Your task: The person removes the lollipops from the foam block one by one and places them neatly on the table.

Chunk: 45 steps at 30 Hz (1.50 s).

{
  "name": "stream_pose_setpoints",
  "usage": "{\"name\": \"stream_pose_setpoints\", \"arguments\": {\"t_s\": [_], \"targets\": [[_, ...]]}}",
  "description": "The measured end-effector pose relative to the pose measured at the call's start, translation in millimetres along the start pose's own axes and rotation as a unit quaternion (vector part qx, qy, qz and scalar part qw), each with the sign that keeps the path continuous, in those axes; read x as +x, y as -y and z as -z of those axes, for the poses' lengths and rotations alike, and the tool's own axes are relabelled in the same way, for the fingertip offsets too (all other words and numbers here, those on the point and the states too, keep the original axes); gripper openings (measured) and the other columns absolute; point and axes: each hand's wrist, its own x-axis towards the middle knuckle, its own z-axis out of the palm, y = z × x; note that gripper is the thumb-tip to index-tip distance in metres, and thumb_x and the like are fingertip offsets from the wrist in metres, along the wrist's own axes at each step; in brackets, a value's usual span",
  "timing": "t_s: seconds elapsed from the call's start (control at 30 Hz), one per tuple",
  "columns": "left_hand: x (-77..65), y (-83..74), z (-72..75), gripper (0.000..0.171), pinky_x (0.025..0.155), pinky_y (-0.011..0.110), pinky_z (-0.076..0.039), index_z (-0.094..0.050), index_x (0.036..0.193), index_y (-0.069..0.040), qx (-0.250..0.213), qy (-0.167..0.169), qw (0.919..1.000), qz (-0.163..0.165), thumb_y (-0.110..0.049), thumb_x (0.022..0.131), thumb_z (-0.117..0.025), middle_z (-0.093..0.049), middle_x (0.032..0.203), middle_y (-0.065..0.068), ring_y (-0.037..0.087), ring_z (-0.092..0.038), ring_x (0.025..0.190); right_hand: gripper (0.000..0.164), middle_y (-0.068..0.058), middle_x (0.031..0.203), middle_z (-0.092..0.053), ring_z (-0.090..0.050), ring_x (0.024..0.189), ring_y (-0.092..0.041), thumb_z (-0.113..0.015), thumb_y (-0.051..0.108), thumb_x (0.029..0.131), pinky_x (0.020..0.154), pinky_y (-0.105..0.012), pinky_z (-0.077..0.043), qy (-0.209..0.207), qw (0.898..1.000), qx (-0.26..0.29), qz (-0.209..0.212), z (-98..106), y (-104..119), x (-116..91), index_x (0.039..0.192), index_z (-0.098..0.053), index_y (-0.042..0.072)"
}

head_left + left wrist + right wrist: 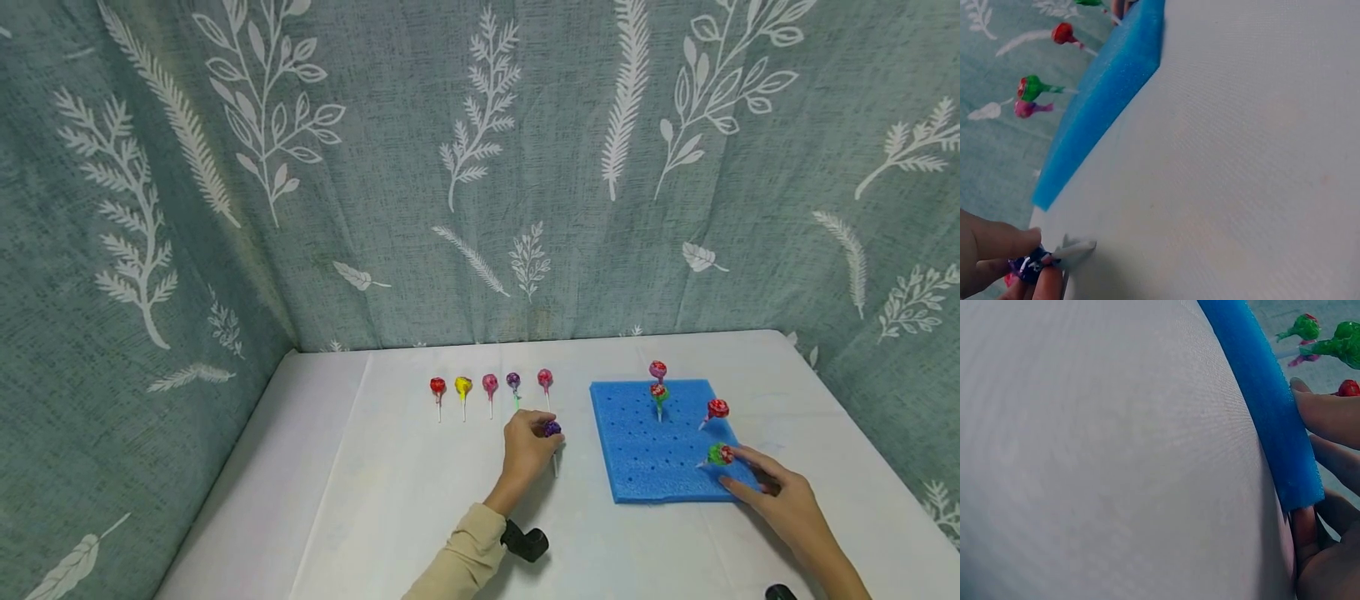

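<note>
My left hand [525, 452] pinches a purple-wrapped lollipop [552, 428] by its head, left of the blue foam board [637, 471]. In the left wrist view the white stick of this lollipop [1030, 266] points away from the fingers. At the board's near right corner, my right hand [783, 497] holds the edge, thumb on the top face and a fingertip at the end in the right wrist view. Close by its index finger stands a green and red lollipop [719, 454], stick in the board. A red lollipop [717, 408] is stuck in behind it.
Farther back on the board stand a red and green lollipop [659, 391] and a pink one [657, 369]. A row on the white table [390, 500] holds red [437, 386], yellow [463, 386], pink [490, 383], purple [513, 380] and another pink lollipop [545, 378].
</note>
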Motion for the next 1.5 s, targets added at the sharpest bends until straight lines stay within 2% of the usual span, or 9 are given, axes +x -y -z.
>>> {"name": "stream_pose_setpoints", "arguments": {"t_s": [0.07,0.17,0.23,0.4,0.57,0.63,0.87,1.17,1.5], "targets": [[-0.7,-1.8,0.4,0.025,0.07,0.024,-0.05,-0.071,0.098,0.002,0.0,0.002,1.0,0.004,0.001,0.073,-0.077,-0.063,0.092,0.01,0.018,-0.061,0.08,0.073,-0.033,0.138,-0.038,-0.04,0.122,-0.047,-0.066,0.047,0.085,0.083,-0.032,-0.047,0.003,1.0,0.003,-0.002,0.2,0.2,0.5,0.138,-0.045,0.001],[-1.4,-3.4,1.2,0.026,0.07,0.023,-0.05,-0.07,0.099,0.002,0.0,0.01,0.9999,0.011,0.0,0.074,-0.077,-0.064,0.093,0.009,0.018,-0.06,0.081,0.075,-0.034,0.139,-0.035,-0.037,0.123,-0.048,-0.065,0.048,0.086,0.09,-0.053,-0.042,0.009,1.0,0.011,-0.005,0.1,0.5,0.9,0.139,-0.043,0.0],[-1.7,-3.6,1.5,0.026,0.069,0.022,-0.05,-0.07,0.099,0.001,0.002,0.015,0.9998,0.015,0.0,0.074,-0.077,-0.064,0.091,0.007,0.016,-0.059,0.08,0.075,-0.034,0.14,-0.034,-0.036,0.124,-0.049,-0.064,0.048,0.086,0.092,-0.057,-0.039,0.013,1.0,0.019,-0.006,0.4,0.4,0.8,0.139,-0.042,0.0],[-2.6,-4.3,2.4,0.026,0.067,0.023,-0.051,-0.07,0.098,0.002,0.001,0.022,0.9996,0.016,-0.001,0.074,-0.078,-0.064,0.088,0.007,0.014,-0.059,0.077,0.074,-0.034,0.14,-0.034,-0.037,0.123,-0.049,-0.064,0.048,0.087,0.091,-0.057,-0.04,0.015,1.0,0.023,0.0,1.5,-0.2,0.0,0.139,-0.042,0.0],[-4.2,-4.1,3.3,0.026,0.072,0.027,-0.052,-0.07,0.099,0.002,-0.005,0.016,0.9997,0.02,0.0,0.074,-0.077,-0.062,0.093,0.011,0.019,-0.062,0.081,0.072,-0.033,0.139,-0.037,-0.04,0.122,-0.047,-0.064,0.048,0.086,0.08,-0.034,-0.048,0.014,1.0,0.007,0.008,1.7,0.1,-0.5,0.138,-0.045,0.002],[-4.7,-3.8,3.5,0.026,0.073,0.026,-0.052,-0.07,0.1,0.002,-0.01,0.013,0.9996,0.024,0.0,0.075,-0.077,-0.061,0.095,0.011,0.02,-0.062,0.083,0.072,-0.033,0.139,-0.038,-0.042,0.121,-0.046,-0.064,0.049,0.086,0.078,-0.032,-0.047,0.012,1.0,0.003,0.007,1.2,0.4,-0.7,0.138,-0.046,0.002],[-4.8,-3.6,4.1,0.024,0.07,0.024,-0.051,-0.07,0.097,0.001,-0.006,0.012,0.9998,0.013,0.0,0.074,-0.077,-0.061,0.094,0.01,0.019,-0.062,0.082,0.075,-0.034,0.141,-0.033,-0.036,0.124,-0.049,-0.063,0.048,0.087,0.091,-0.058,-0.04,0.017,1.0,0.022,-0.002,0.6,-1.5,-0.1,0.14,-0.042,0.0],[-1.9,-4.4,4.3,0.023,0.068,0.024,-0.05,-0.071,0.095,0.0,0.01,0.017,0.9996,0.021,0.0,0.073,-0.077,-0.064,0.089,0.007,0.018,-0.062,0.079,0.076,-0.034,0.141,-0.032,-0.034,0.125,-0.05,-0.063,0.049,0.087,0.092,-0.059,-0.038,0.021,1.0,0.023,-0.006,0.9,-0.7,-0.6,0.141,-0.041,0.001],[-1.1,-2.6,7.1,0.024,0.065,0.024,-0.048,-0.071,0.095,0.0,0.006,0.011,0.9999,0.009,0.001,0.072,-0.077,-0.063,0.087,0.007,0.019,-0.06,0.078,0.075,-0.034,0.141,-0.033,-0.035,0.125,-0.049,-0.063,0.049,0.087,0.092,-0.057,-0.039,0.017,1.0,0.02,0.0,0.6,0.1,-0.7,0.14,-0.042,0.0]]}}
